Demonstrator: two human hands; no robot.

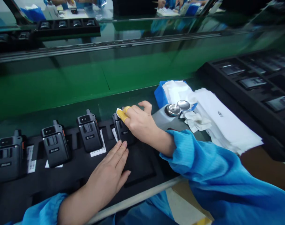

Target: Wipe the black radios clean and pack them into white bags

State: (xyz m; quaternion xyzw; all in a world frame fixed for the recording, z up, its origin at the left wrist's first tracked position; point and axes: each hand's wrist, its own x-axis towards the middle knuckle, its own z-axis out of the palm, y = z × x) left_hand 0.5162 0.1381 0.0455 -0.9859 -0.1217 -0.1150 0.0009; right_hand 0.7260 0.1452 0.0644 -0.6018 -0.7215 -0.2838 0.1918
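Note:
My right hand (139,120), with yellow tape-like covers on some fingers, pinches a small white wipe (118,110) against the upper part of a black walkie-talkie (124,132) marked "Riton". Part of that radio is hidden behind the hand. My left hand (112,165) lies flat with fingers stretched out, its tips at the radio's lower edge. To the left, three more radios, a near one (89,132), a middle one (54,147) and a far-left one (10,157), rest face down in a black foam tray (74,175). White barcode labels (99,151) stick out beside them.
Right of my hands stand a blue box (159,93) of white wipes, a dispenser bottle (161,117) with its metal lid up, crumpled wipes (196,121) and stacked white sheets (229,122). Another foam tray (241,97) holds devices at far right. People work behind the green partition (81,81).

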